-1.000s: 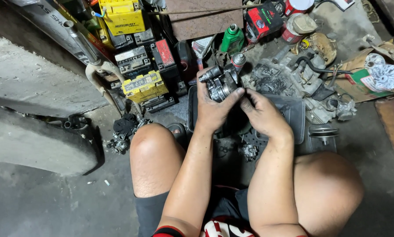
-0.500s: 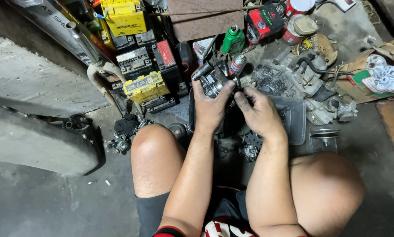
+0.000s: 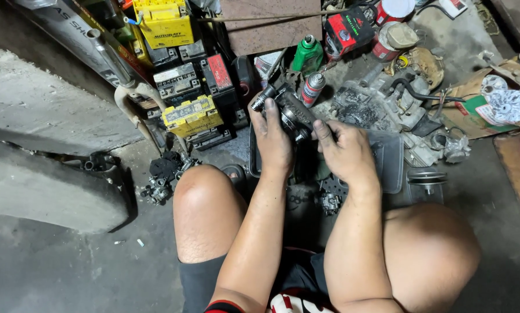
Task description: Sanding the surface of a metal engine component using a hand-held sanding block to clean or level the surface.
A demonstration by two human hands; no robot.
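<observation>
Nearest, knees: bare, spread either side of the forearms.
Left hand (image 3: 273, 142): fingers wrapped around the greasy metal engine part (image 3: 290, 109), gripping its left side.
Right hand (image 3: 347, 152): fingers curled, fingertips pressing the part's right side.
Part's place: lifted above a dark plastic tray (image 3: 390, 165).
Just beyond: spray can (image 3: 312, 88), green bottle (image 3: 307, 54).
Far left: yellow battery (image 3: 191, 116).

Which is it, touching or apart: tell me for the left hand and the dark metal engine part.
Touching. The head view shows the left hand wrapped around the dark metal engine part, fingers pressed on its side.
</observation>
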